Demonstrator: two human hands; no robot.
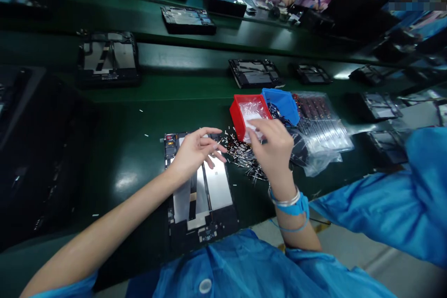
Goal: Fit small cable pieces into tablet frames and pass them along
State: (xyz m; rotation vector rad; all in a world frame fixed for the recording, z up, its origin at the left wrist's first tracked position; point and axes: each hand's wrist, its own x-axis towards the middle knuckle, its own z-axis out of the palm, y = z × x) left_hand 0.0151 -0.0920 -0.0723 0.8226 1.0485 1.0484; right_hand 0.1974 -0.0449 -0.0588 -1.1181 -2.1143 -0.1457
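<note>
The left hand (195, 152) is open, fingers loosely spread, and holds nothing that can be seen. It sits over a tablet frame (217, 185), though whether the palm touches the frame is hard to tell. Just past its fingertips lies a loose pile of metal pins (242, 156).

The right hand (274, 145) curls into a narrow grip above that pile, its fingers (254, 125) reaching toward a red bin (240, 114). The view cannot show whether they pinch anything. A blue bin (282, 104) stands just beyond this hand, touching the red one, and a clear plastic bag (323, 123) of parts lies to its right.

Everything rests on a green conveyor belt (115, 149). Further frames (108, 58) sit on the belt beyond the hands.
</note>
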